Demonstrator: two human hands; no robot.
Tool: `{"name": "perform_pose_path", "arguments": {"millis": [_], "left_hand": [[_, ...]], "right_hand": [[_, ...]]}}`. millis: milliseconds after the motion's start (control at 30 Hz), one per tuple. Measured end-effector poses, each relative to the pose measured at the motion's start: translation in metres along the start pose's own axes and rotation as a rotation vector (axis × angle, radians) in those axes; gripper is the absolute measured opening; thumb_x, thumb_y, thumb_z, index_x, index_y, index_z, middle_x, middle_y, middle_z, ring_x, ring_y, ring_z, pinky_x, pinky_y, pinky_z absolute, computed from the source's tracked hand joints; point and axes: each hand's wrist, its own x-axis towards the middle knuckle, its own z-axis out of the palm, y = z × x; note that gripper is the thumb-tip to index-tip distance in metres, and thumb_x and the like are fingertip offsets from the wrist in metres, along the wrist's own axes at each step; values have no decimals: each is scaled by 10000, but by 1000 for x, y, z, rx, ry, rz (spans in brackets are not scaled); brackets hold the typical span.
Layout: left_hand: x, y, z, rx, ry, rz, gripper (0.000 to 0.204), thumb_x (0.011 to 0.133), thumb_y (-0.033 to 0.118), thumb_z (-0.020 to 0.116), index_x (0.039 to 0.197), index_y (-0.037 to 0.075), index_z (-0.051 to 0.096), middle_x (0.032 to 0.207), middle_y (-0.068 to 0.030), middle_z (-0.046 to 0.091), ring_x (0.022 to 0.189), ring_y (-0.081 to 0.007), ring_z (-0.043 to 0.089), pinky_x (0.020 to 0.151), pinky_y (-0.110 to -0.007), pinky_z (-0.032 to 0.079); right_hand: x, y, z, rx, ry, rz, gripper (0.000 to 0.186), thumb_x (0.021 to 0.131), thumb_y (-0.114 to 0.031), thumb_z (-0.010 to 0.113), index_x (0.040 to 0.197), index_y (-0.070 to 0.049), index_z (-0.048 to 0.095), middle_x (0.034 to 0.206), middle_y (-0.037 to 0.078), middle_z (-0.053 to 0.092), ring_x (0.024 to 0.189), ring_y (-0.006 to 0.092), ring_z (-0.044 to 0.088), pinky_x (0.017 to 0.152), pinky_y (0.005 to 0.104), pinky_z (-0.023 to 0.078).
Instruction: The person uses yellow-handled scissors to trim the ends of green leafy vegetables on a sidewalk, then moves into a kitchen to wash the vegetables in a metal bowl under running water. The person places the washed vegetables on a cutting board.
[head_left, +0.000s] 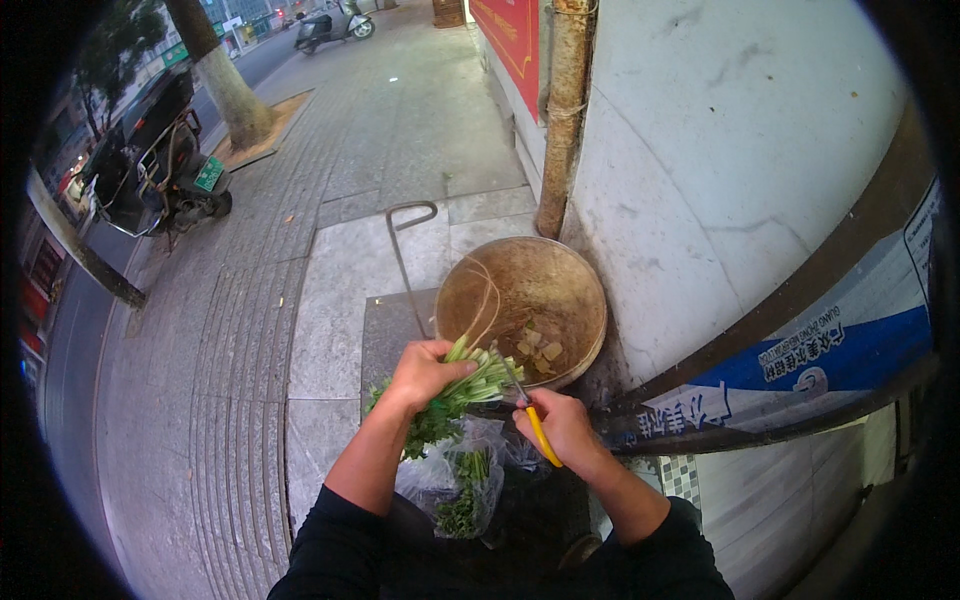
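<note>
My left hand grips a bunch of green leafy herbs, stalk ends pointing right over the rim of a round brown basin. My right hand holds scissors with yellow handles; the blades reach up toward the stalk ends. Cut stalk pieces and a strand of string lie inside the basin. Below my hands sits a clear plastic bag with more greens in it.
A white wall and a rusty pipe stand right of the basin. A bent metal rod lies on the paving. A parked scooter and a tree trunk stand at the left, by the road.
</note>
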Motion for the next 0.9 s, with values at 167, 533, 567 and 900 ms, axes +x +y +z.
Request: {"name": "perform_pose_path", "arguments": {"millis": [167,533,567,900], "left_hand": [[3,-4,-2,-10,57,4,161,775,5,728,932,-26,704,836,-52,701,690,-109,623,650,-267,514],[1,-10,-3,-38,-120,31,188,831,22,667,1011,-30,680,884,-25,685,756,-99,613,710,-251,502],[1,-10,-4,-59,-129,26,197,841,25,655,1029,-29,674,894,-23,683,766,-97,612,719,-248,500],[0,-9,-1,-76,-111,3,188,852,28,652,1032,-24,666,872,-11,668,741,-87,598,696,-244,498]], "right_hand": [[-4,-2,2,65,-54,-69,314,753,-259,724,976,-52,644,761,142,660,693,284,656,652,352,508],[0,-5,1,-140,-109,-1,388,724,-325,731,1008,-75,643,819,146,671,776,326,662,698,391,514],[0,-5,1,-156,-96,-10,390,724,-326,728,1013,-79,643,820,147,671,781,330,661,699,394,514],[-3,-14,-3,-228,-81,6,403,710,-359,713,1018,-110,642,819,134,675,785,345,654,711,417,515]]}}
